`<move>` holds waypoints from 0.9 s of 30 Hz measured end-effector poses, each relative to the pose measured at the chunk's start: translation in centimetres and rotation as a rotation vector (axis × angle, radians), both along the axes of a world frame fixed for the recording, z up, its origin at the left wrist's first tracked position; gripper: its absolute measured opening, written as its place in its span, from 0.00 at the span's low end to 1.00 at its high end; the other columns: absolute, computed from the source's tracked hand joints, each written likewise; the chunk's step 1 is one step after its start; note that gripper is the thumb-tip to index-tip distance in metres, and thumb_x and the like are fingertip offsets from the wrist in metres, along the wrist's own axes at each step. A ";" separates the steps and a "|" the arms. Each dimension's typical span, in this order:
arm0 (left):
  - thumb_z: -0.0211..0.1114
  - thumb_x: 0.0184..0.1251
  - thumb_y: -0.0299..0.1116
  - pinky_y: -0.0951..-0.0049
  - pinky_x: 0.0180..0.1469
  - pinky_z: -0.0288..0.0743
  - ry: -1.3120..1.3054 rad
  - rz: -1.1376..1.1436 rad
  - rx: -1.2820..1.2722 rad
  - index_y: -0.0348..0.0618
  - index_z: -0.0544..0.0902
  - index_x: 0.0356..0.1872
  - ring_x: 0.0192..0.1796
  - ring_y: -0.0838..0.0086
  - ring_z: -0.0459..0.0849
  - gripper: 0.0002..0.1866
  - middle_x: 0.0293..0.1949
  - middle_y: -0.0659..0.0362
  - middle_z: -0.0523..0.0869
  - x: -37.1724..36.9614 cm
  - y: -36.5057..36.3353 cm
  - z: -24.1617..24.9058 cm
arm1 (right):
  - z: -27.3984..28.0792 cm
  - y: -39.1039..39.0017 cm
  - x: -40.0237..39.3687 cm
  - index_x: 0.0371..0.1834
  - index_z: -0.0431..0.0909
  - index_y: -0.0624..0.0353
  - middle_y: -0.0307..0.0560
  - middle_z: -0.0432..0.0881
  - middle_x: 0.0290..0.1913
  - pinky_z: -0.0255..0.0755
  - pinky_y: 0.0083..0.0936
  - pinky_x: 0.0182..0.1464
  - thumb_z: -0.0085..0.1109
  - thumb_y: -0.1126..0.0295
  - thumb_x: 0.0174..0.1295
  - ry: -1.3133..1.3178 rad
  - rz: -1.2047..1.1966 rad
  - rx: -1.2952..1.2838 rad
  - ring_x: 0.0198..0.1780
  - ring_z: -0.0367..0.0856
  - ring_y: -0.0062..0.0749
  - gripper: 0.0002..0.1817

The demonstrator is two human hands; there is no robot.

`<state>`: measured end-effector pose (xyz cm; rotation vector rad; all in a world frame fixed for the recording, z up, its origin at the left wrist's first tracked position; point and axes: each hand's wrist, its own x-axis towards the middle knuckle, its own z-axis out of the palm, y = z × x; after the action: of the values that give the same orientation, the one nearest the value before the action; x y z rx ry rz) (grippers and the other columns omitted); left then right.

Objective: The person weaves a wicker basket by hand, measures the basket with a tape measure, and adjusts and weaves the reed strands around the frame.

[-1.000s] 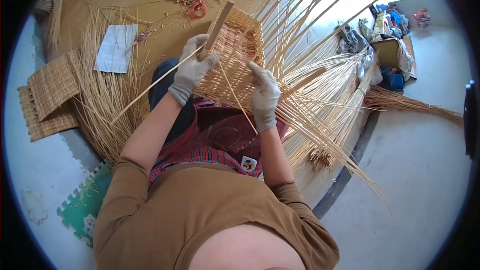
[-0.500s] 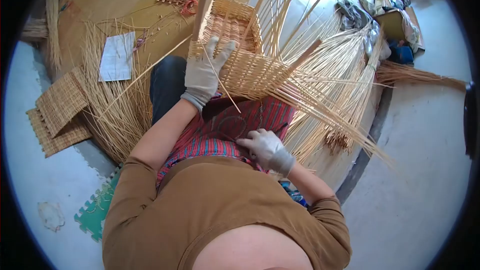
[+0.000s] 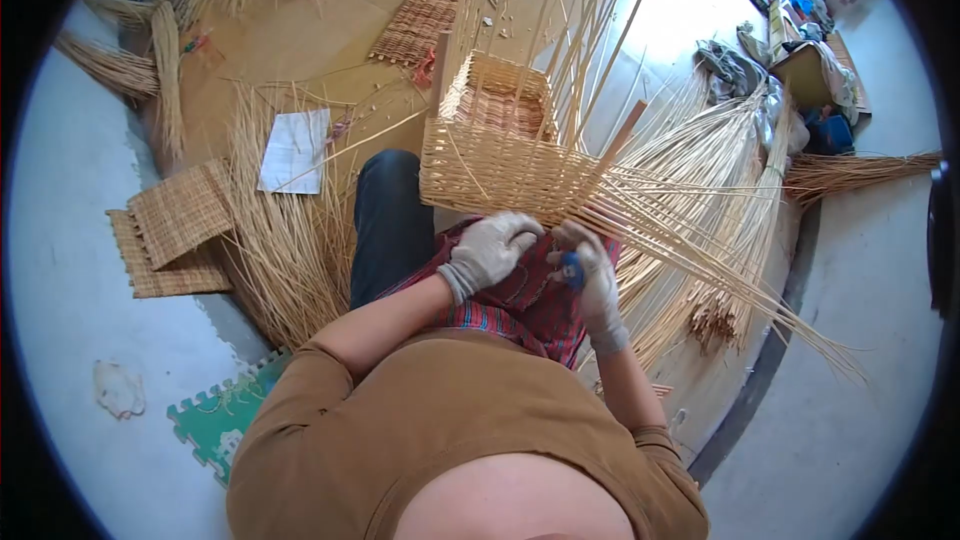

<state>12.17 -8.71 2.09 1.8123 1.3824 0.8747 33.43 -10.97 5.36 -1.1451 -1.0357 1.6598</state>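
A woven wicker basket (image 3: 500,168) rests tilted at my lap, with long loose strands standing up from it and others fanning out to the right. Two flat wooden sticks rise at its corners. My left hand (image 3: 492,252), in a pale work glove, lies just below the basket's near edge with its fingers curled together. Whatever those fingers grip is hidden. Close by on the right, my gloved right hand (image 3: 592,280) is closed around a small blue object (image 3: 571,270), mostly covered by the fingers. Its kind does not show.
Bundles of long wicker strands lie on the right (image 3: 725,155) and left (image 3: 285,230). Woven panels (image 3: 180,215) rest at left, another woven mat (image 3: 420,15) farther back. A white paper sheet (image 3: 293,152) lies on the left strands. Bags and a box (image 3: 805,75) stand back right.
My left hand has come off the basket's upper wall down to its near edge. My right hand has risen from my lap towards the basket, now with a blue object in it. The view has shifted.
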 end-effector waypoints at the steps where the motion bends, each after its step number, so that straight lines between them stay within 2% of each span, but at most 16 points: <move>1: 0.66 0.71 0.33 0.68 0.49 0.79 -0.267 -0.064 -0.254 0.47 0.79 0.61 0.44 0.65 0.84 0.19 0.48 0.54 0.81 0.6 -0.4 0.2 | 0.7 0.7 -0.4 0.74 0.69 0.59 0.50 0.80 0.62 0.77 0.26 0.49 0.53 0.60 0.72 -0.033 -0.017 -0.005 0.49 0.82 0.26 0.29; 2: 0.60 0.79 0.36 0.74 0.40 0.80 -0.532 -0.128 -0.505 0.41 0.80 0.57 0.35 0.78 0.82 0.14 0.34 0.61 0.83 0.9 -0.5 0.7 | 1.5 1.4 -0.8 0.74 0.70 0.58 0.51 0.82 0.60 0.78 0.26 0.49 0.56 0.58 0.72 -0.066 -0.036 -0.008 0.48 0.83 0.25 0.30; 3: 0.60 0.79 0.36 0.74 0.40 0.80 -0.519 -0.129 -0.498 0.41 0.80 0.57 0.35 0.78 0.82 0.14 0.34 0.61 0.83 0.8 -0.1 1.2 | 2.8 1.9 -1.2 0.74 0.70 0.58 0.51 0.82 0.60 0.78 0.26 0.49 0.56 0.58 0.72 -0.054 -0.038 0.000 0.48 0.83 0.25 0.30; 5: 0.58 0.81 0.39 0.78 0.36 0.77 -0.668 -0.218 -0.506 0.40 0.80 0.53 0.31 0.82 0.80 0.13 0.34 0.64 0.82 0.4 1.1 3.4 | 6.2 2.4 -1.9 0.75 0.69 0.57 0.56 0.83 0.59 0.78 0.29 0.55 0.62 0.56 0.69 -0.451 0.214 0.222 0.53 0.85 0.31 0.33; 6: 0.58 0.81 0.39 0.78 0.36 0.77 -0.656 -0.225 -0.505 0.40 0.80 0.53 0.31 0.82 0.80 0.13 0.34 0.64 0.82 0.4 1.4 3.7 | 7.1 2.9 -2.0 0.75 0.69 0.57 0.56 0.83 0.59 0.78 0.29 0.55 0.62 0.56 0.69 -0.443 0.204 0.225 0.53 0.85 0.31 0.33; 10: 0.62 0.78 0.37 0.78 0.33 0.75 -0.667 -0.285 -0.550 0.42 0.80 0.47 0.29 0.81 0.78 0.09 0.34 0.65 0.82 0.1 3.5 4.8 | 10.8 4.9 -1.9 0.77 0.67 0.56 0.59 0.80 0.65 0.72 0.34 0.66 0.67 0.60 0.65 -0.585 0.325 0.544 0.64 0.80 0.45 0.37; 12: 0.65 0.77 0.38 0.79 0.33 0.74 -0.866 -0.443 -0.521 0.43 0.81 0.48 0.29 0.81 0.77 0.10 0.34 0.66 0.82 -0.3 4.8 5.4 | 12.3 6.2 -1.5 0.77 0.67 0.54 0.58 0.81 0.64 0.74 0.34 0.65 0.66 0.59 0.66 -0.692 0.400 0.608 0.62 0.81 0.44 0.36; 15: 0.67 0.74 0.41 0.79 0.32 0.74 -0.500 -0.186 -0.277 0.44 0.81 0.49 0.29 0.83 0.78 0.13 0.33 0.67 0.82 -1.9 7.7 13.3 | 14.3 9.2 -0.4 0.74 0.69 0.52 0.54 0.85 0.56 0.79 0.35 0.57 0.63 0.60 0.69 -0.778 0.350 0.657 0.52 0.86 0.40 0.30; 17: 0.66 0.75 0.40 0.79 0.31 0.73 -0.564 -0.011 -0.047 0.43 0.82 0.50 0.27 0.84 0.76 0.12 0.32 0.67 0.82 -6.0 12.1 15.8 | 14.7 12.7 1.9 0.69 0.74 0.52 0.49 0.89 0.48 0.82 0.35 0.47 0.58 0.61 0.73 -0.967 0.188 0.666 0.42 0.88 0.37 0.23; 18: 0.64 0.74 0.33 0.78 0.29 0.74 -0.444 0.166 0.082 0.43 0.83 0.44 0.27 0.83 0.77 0.06 0.30 0.66 0.82 -8.7 14.6 16.3 | 15.0 14.4 3.4 0.66 0.76 0.52 0.45 0.90 0.44 0.83 0.35 0.42 0.56 0.60 0.74 -1.109 0.098 0.617 0.37 0.88 0.35 0.20; 19: 0.61 0.73 0.26 0.77 0.27 0.74 -0.322 0.340 0.215 0.43 0.84 0.39 0.27 0.83 0.77 0.04 0.27 0.66 0.82 -11.2 16.6 16.0 | 14.5 16.1 4.4 0.66 0.76 0.52 0.45 0.90 0.44 0.83 0.35 0.42 0.56 0.60 0.74 -1.102 0.084 0.629 0.37 0.88 0.35 0.20; 21: 0.63 0.73 0.27 0.76 0.28 0.74 -0.207 0.441 -0.011 0.43 0.85 0.38 0.29 0.83 0.78 0.04 0.25 0.65 0.83 -15.0 19.2 13.6 | 13.3 18.8 5.8 0.59 0.81 0.53 0.45 0.90 0.42 0.81 0.35 0.35 0.52 0.55 0.75 -1.317 0.069 0.727 0.33 0.87 0.35 0.19; 22: 0.63 0.73 0.27 0.76 0.28 0.74 -0.204 0.431 0.008 0.43 0.85 0.38 0.29 0.83 0.78 0.04 0.25 0.65 0.83 -16.0 20.3 11.9 | 13.7 18.9 4.8 0.52 0.84 0.53 0.48 0.90 0.41 0.81 0.37 0.40 0.51 0.52 0.74 -1.367 0.130 0.568 0.36 0.88 0.42 0.19; 24: 0.67 0.71 0.29 0.78 0.31 0.75 0.057 0.426 0.090 0.43 0.86 0.36 0.30 0.83 0.79 0.03 0.25 0.64 0.84 -17.3 21.3 8.9 | 12.4 19.0 3.8 0.48 0.86 0.54 0.51 0.89 0.42 0.80 0.40 0.46 0.52 0.53 0.73 -1.358 0.027 0.763 0.39 0.87 0.48 0.19; 25: 0.67 0.71 0.29 0.78 0.31 0.75 0.054 0.406 0.089 0.43 0.86 0.36 0.30 0.83 0.79 0.03 0.25 0.64 0.84 -17.5 21.3 8.6 | 12.5 18.7 3.4 0.46 0.86 0.55 0.51 0.89 0.41 0.78 0.42 0.50 0.53 0.53 0.72 -1.344 -0.026 0.777 0.43 0.87 0.50 0.19; 27: 0.72 0.68 0.29 0.79 0.34 0.75 -0.188 0.419 0.134 0.41 0.87 0.35 0.31 0.83 0.80 0.04 0.27 0.64 0.86 -16.9 21.4 7.4 | 12.3 18.9 3.2 0.45 0.86 0.55 0.51 0.88 0.39 0.78 0.42 0.49 0.54 0.52 0.71 -1.375 -0.055 0.794 0.42 0.87 0.50 0.19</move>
<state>-4.75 12.73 9.49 1.5084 1.6388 1.3454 36.60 7.88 17.64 -1.6300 -2.1471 0.0670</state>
